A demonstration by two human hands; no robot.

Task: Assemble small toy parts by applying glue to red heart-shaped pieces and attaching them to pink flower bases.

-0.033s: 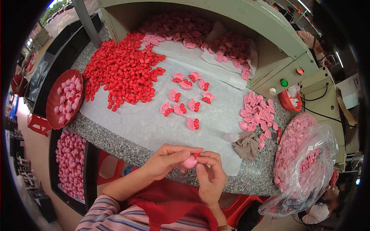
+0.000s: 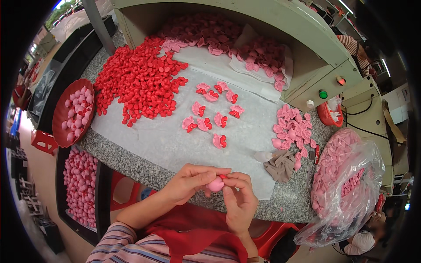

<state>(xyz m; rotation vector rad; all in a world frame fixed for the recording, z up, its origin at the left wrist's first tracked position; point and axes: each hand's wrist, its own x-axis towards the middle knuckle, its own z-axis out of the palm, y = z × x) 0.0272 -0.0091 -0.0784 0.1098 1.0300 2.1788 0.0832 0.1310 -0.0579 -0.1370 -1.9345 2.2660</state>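
Observation:
Near the front edge of the table, my left hand [image 2: 193, 180] and my right hand [image 2: 239, 197] come together around a small rounded pink piece [image 2: 215, 184] with a bit of red at its top. Both hands pinch it between thumb and fingers, which hide part of it. Beyond them, several pink shell-shaped pieces with red parts attached [image 2: 219, 140] lie spread on the white paper [image 2: 153, 142]. A small white bottle [image 2: 263, 156] lies to the right of these, against a crumpled grey-brown cloth [image 2: 280, 165].
A red heap of small parts [image 2: 144, 79] covers the back left. Loose pink pieces [image 2: 293, 127] lie at right, near a plastic-wrapped pink pile [image 2: 335, 171]. A red bowl [image 2: 55, 115] holds pink pieces at left. A pale green cabinet [image 2: 302, 33] stands over the back.

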